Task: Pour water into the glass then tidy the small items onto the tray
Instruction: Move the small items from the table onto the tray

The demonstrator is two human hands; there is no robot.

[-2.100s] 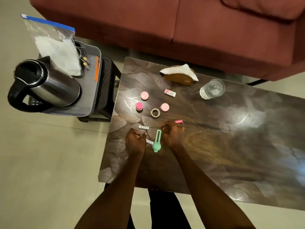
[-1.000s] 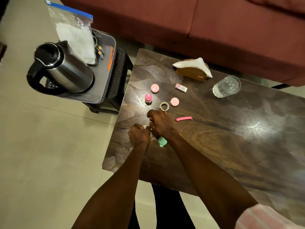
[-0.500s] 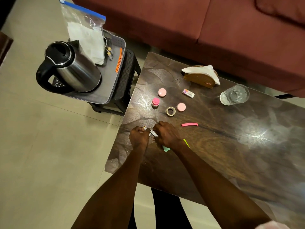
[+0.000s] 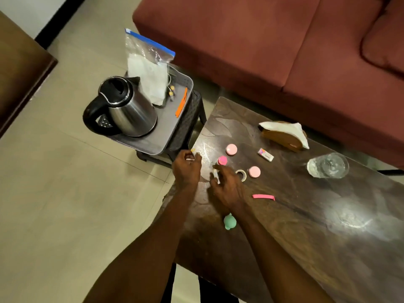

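Small items fill our curled left hand beside the tray; our right hand pinches a strip.

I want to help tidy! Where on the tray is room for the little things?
The tray has bare grey floor along its near edge, between the kettle and the orange strip. The far end is crowded with the plastic bag.

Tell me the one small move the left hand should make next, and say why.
Probably carry the left hand the short way over to the grey tray and drop what it holds. Its grip is curled round small pale items at the table's corner, right beside the tray, where the kettle leaves bare space. The right hand is busy with another small piece.
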